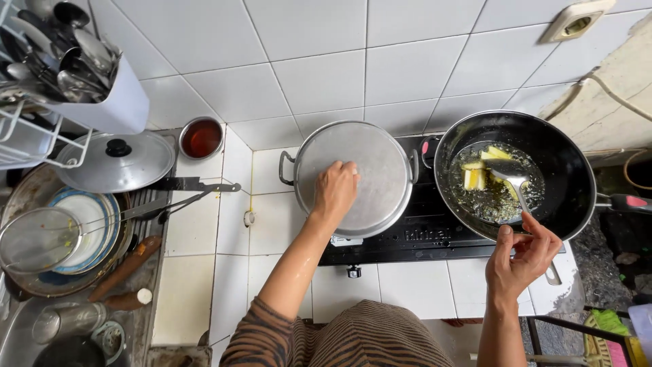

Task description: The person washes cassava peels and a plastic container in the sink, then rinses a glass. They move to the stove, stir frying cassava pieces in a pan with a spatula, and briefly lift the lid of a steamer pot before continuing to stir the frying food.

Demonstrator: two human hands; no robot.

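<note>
My left hand [335, 190] rests on the flat metal lid of a two-handled pot [380, 163] on the left burner of a black stove [435, 231], fingers curled at the lid's middle. My right hand [524, 255] grips the handle of a metal spatula [511, 178] whose blade lies in a black frying pan [564, 170] on the right burner. In the pan, yellow food pieces [475, 177] sit in bubbling oil, just left of the spatula's blade.
A dish rack on the left holds plates [95, 231], a mesh strainer [37, 239], a knobbed pot lid [117, 162] and a cutlery holder [109, 102]. A small metal bowl of dark liquid [202, 138] stands by the wall. A wall socket [577, 24] is upper right.
</note>
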